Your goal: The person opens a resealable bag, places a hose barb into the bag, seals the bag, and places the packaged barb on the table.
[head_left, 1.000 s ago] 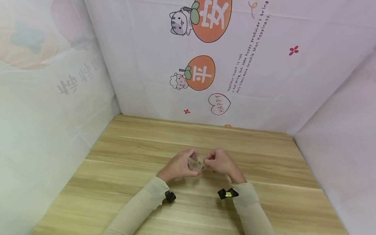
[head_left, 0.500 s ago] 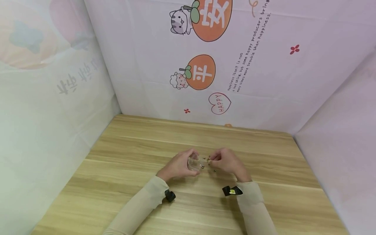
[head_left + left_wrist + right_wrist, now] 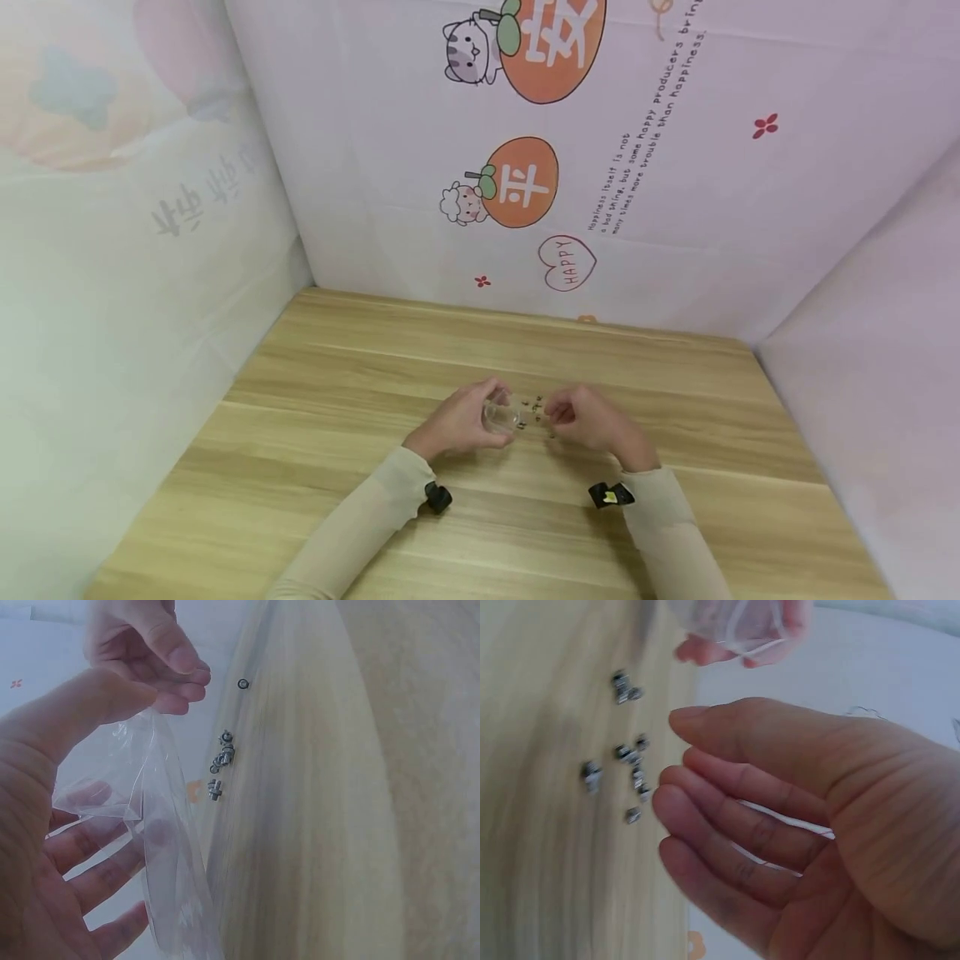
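Observation:
My left hand (image 3: 456, 421) holds a clear plastic cup (image 3: 501, 414) tipped on its side, the mouth turned toward the right hand. In the left wrist view the thumb and fingers curve round the clear wall of the cup (image 3: 176, 862). Several small dark metal pieces (image 3: 537, 408), like little screws or nuts, lie scattered on the table just beyond the mouth. My right hand (image 3: 592, 421) hovers to the right of them. Its fingers are loosely bent, and the right wrist view shows nothing between thumb and fingers, with the metal pieces (image 3: 636, 776) beside them.
The wooden table (image 3: 360, 500) runs back to a white printed cloth (image 3: 390, 167). Cloth walls stand at the left and right sides as well. A black wrist camera (image 3: 438, 497) sits on the left sleeve, and another camera (image 3: 611, 495) on the right one.
My right hand has drawn away from the cup's mouth to the right, and its fingers have loosened. More metal pieces now show on the table. The left hand and cup have hardly moved.

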Action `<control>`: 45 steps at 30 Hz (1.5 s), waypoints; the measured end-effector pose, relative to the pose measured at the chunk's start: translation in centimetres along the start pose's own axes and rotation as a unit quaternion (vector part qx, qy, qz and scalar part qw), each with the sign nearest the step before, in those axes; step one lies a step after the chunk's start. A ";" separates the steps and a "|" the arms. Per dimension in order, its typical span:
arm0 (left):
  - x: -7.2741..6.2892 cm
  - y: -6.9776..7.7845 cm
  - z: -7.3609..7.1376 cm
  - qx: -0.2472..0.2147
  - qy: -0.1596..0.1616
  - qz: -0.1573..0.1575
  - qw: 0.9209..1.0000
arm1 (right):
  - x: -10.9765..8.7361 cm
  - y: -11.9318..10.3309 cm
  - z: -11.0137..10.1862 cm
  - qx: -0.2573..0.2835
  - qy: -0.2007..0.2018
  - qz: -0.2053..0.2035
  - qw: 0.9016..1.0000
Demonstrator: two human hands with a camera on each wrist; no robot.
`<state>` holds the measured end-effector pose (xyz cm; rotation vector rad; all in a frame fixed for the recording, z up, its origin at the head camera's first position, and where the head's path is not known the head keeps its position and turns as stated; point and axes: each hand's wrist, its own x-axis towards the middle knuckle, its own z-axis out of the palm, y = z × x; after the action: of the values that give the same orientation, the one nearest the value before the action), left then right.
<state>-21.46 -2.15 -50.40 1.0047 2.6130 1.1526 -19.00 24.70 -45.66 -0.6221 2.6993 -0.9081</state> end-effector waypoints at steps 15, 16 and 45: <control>0.1 0.2 -0.2 -0.012 -0.001 -0.004 1.000 | -0.1 0.9 0.6 -0.109 -0.016 -0.066 0.992; 0.0 0.2 -0.2 -0.012 0.000 -0.004 1.000 | -0.2 1.0 0.7 -0.110 -0.016 -0.065 0.992; -0.1 -0.1 -0.3 -0.014 0.001 -0.004 1.000 | 0.1 2.7 1.2 -0.126 -0.029 -0.137 0.982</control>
<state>-21.55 -2.49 -50.28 0.9873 2.5920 1.1865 -19.53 25.96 -48.29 -1.0777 2.7400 -0.5948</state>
